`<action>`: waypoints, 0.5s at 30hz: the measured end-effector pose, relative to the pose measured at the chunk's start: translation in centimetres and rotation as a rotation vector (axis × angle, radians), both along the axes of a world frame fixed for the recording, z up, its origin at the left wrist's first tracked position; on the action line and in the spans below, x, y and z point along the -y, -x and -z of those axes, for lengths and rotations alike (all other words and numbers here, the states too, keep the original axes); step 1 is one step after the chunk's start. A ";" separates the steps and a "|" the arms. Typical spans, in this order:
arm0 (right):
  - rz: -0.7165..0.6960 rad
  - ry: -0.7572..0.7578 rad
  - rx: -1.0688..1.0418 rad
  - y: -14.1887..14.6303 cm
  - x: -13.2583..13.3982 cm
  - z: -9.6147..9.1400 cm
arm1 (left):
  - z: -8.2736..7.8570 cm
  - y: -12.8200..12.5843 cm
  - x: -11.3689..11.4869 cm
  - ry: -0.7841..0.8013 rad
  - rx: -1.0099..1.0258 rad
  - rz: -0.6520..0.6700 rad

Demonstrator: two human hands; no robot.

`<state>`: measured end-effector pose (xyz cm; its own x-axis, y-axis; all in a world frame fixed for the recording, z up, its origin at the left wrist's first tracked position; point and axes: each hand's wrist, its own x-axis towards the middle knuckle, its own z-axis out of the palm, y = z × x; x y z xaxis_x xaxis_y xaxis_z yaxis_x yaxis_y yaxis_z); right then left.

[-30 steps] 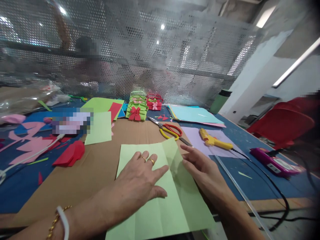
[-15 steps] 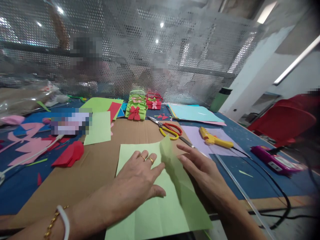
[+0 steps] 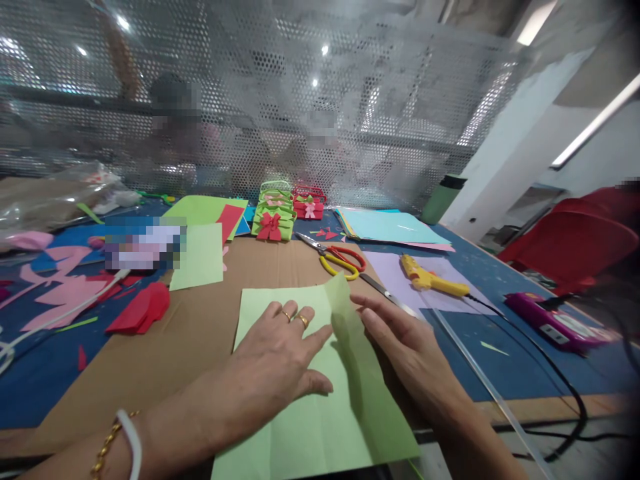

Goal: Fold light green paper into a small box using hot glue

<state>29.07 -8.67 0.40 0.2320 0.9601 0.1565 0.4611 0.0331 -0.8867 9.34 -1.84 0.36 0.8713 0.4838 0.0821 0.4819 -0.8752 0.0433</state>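
A light green sheet of paper (image 3: 300,427) with crease lines lies on brown cardboard (image 3: 195,347) in front of me. My left hand (image 3: 280,353), with two rings on it, rests on the sheet with its fingers spread. The sheet's right side rises along a fold. Beside that raised flap is my right hand (image 3: 400,340), its fingers stretched out and close to the paper's edge; whether they touch it I cannot tell. Beyond the sheet lie scissors (image 3: 345,260) with red and yellow handles, and a knife (image 3: 385,293) partly behind my right hand.
A yellow glue gun (image 3: 435,277) sits on lilac paper, its cord running to a purple power strip (image 3: 550,323). Small green paper bags (image 3: 273,217) and a red one (image 3: 309,205) stand at the back. Pink scraps (image 3: 60,293) and a phone (image 3: 145,247) lie left.
The raised right flap of the green sheet has shifted slightly, its lower right corner a little inward. My right hand stays beside it; my left hand keeps its place.
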 end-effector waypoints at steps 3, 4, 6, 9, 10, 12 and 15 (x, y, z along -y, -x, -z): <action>0.071 -0.016 0.037 -0.4 -0.2 0.2 | -0.1 0.3 -0.2 0.035 0.067 0.005; 0.075 -0.002 0.033 -0.6 -0.3 0.3 | -0.2 0.5 -0.3 0.047 0.103 0.007; 0.056 0.026 0.029 -1.1 -0.5 0.6 | -0.2 0.9 -0.7 0.072 0.187 0.002; 0.002 0.034 0.039 -1.4 -0.6 0.9 | 0.0 1.3 -1.7 0.055 0.311 -0.072; -0.014 0.039 0.028 -1.4 -0.6 0.9 | 0.1 1.5 -2.0 0.030 0.345 -0.109; -0.042 0.050 -0.028 -1.3 -0.5 0.8 | 0.2 1.7 -2.7 -0.023 0.397 -0.182; -0.079 0.043 -0.100 -1.0 -0.1 0.7 | -0.1 1.9 -3.3 -0.026 0.474 -0.222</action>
<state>30.04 -8.53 -0.27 0.1679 0.9812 0.0946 0.3682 0.0266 -0.9294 7.45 1.45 0.47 0.6123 0.6453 0.4569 0.5890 -0.7577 0.2809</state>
